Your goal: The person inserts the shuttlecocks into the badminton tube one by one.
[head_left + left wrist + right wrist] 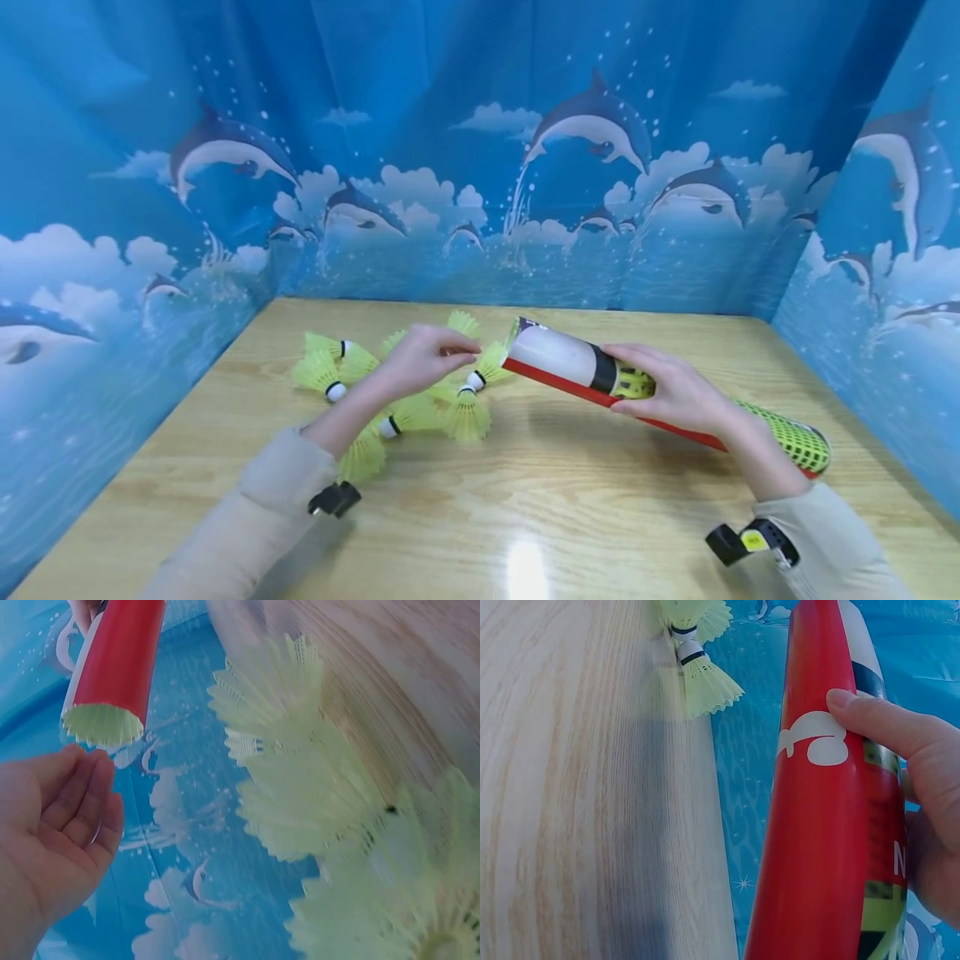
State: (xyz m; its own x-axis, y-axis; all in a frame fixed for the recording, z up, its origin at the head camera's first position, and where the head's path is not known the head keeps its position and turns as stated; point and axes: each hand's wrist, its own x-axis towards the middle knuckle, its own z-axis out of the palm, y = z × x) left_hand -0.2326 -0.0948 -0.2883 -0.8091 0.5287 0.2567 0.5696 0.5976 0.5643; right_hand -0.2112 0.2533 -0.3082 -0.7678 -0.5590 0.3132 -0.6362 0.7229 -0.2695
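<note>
Tube (600, 372), long axis diagonal, mouth (512, 342) leftward toward empty left hand (426, 358) (right-hand grip (678, 392) around it)

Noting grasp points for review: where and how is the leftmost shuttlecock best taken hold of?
The leftmost shuttlecock looks best pinched by its white cork, from above on the near side: that compact end points roughly towards the head camera, while the flared skirt is wider, with a neighbouring shuttlecock close behind it.

The right hand (684, 393) grips 1 tilted tube (558, 354); the left hand (423, 360) hovers near yellow-green shuttlecocks (468, 414).
</note>
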